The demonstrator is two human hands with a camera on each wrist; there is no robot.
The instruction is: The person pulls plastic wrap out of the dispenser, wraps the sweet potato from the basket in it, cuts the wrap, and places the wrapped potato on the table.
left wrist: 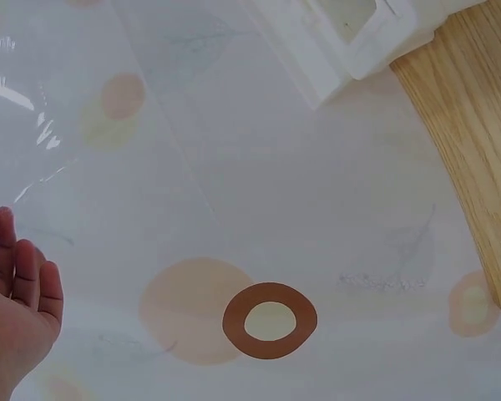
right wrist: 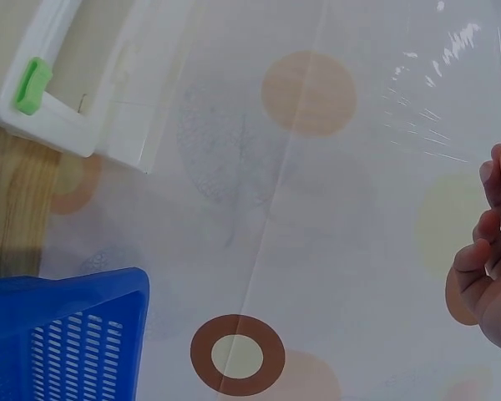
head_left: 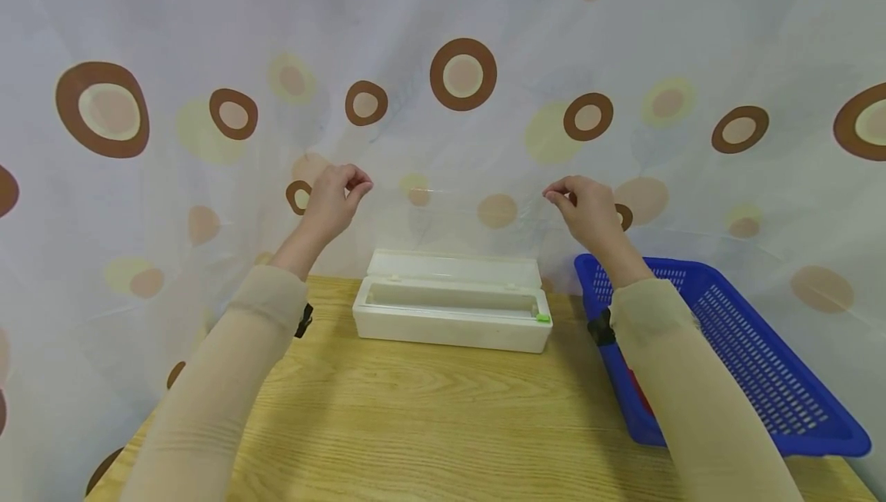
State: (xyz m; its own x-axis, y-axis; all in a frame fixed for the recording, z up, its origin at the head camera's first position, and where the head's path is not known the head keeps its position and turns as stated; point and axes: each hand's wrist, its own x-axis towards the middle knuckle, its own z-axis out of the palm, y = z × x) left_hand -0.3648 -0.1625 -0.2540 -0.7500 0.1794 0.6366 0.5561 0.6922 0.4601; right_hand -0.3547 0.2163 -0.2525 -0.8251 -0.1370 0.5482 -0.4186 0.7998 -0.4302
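Both hands are raised above the table, in front of the curtain, with a sheet of clear cling film stretched between them. It shows mainly as bright glints and creases, and its outline is hard to see. The left hand pinches one end between thumb and fingers; the right hand pinches the other. Below and between them, a white cling film dispenser box stands on the table, its lid raised at the back. A green slide cutter sits at the right end of its front edge.
At the right stands a blue perforated plastic basket, partly behind the right forearm, with something red just showing at its near left side. The wooden table meets a white curtain with brown and beige circles behind it.
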